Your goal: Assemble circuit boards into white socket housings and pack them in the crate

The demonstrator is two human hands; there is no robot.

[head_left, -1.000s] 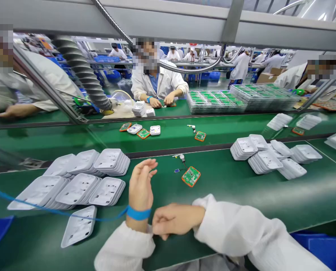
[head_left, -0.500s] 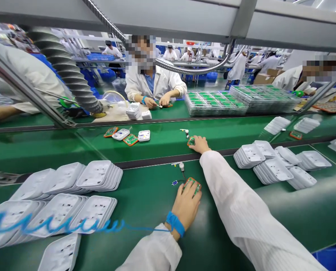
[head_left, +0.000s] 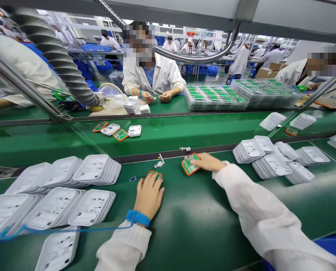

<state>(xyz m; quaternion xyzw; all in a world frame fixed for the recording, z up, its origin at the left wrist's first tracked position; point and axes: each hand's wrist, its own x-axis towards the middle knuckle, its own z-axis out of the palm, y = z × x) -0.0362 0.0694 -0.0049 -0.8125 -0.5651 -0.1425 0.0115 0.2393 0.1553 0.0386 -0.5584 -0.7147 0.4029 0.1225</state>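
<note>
Left hand (head_left: 148, 195) flat on one circuit board (head_left: 154, 174), right hand (head_left: 209, 162) gripping another board (head_left: 189, 165).

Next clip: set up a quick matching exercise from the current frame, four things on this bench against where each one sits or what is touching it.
Things:
1. circuit board with trailing wires
2. second circuit board
3. blue wrist strap
4. single white housing

Places or states:
A. around the left wrist, with a blue cord running off to the left
B. under the left hand
C. lying alone at the near left edge of the green mat
D. touched by the right hand

Pairs: 1-B, 2-D, 3-A, 4-C
</note>
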